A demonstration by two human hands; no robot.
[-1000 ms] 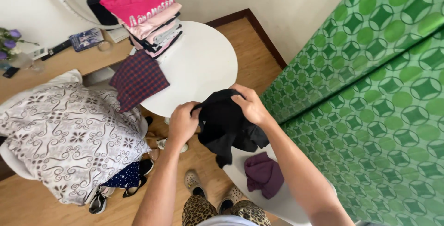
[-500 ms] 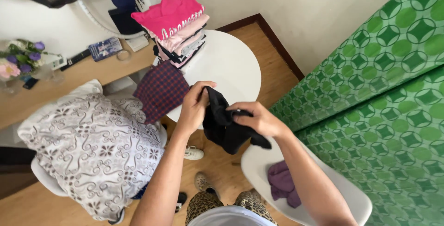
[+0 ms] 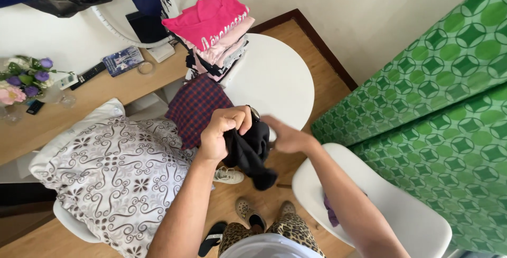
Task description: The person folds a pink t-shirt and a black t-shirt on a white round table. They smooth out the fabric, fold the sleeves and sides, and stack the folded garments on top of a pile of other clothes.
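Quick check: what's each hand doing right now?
Left hand: closed, gripping the black garment.
Right hand: blurred, at the garment's edge; grip cannot be told.

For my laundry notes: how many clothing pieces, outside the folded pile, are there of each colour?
Black garment, held in the left hand: 1
Red-and-navy plaid garment: 1
Purple garment: 1
Total: 3
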